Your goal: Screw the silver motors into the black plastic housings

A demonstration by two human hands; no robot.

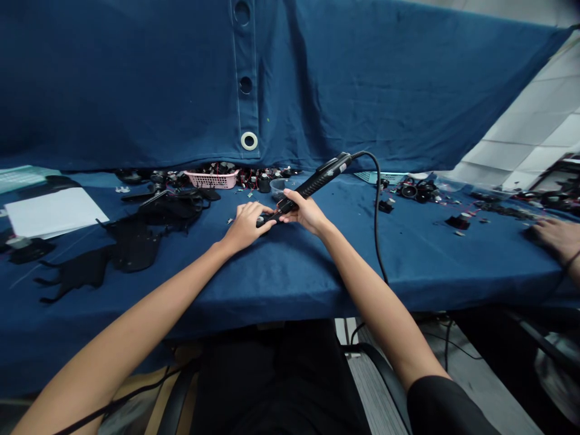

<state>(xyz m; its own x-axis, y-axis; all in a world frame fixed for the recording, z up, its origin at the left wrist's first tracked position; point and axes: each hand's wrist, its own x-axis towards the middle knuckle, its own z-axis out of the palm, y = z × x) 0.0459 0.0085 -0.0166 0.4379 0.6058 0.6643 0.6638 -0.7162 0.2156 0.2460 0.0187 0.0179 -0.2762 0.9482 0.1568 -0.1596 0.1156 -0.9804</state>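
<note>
My right hand (304, 211) is wrapped around the lower end of a black corded electric screwdriver (319, 176). The tool is tilted, its tip pointing down and left, its cord looping off to the right. Near that tip my left hand (251, 222) presses on a small black part (267, 220) on the blue cloth, fingers closed about it. The hand covers much of the part, so I cannot make out its kind. Just behind the hands stands a small clear plastic cup (281, 187).
A pink basket (212, 179) of small parts stands at the back. Black pieces (136, 241) and white paper (57, 212) lie on the left. On the right are a pale basket (387, 177), loose black parts (457, 221) and another person's hand (559, 237). A blue curtain (158, 84) hangs behind.
</note>
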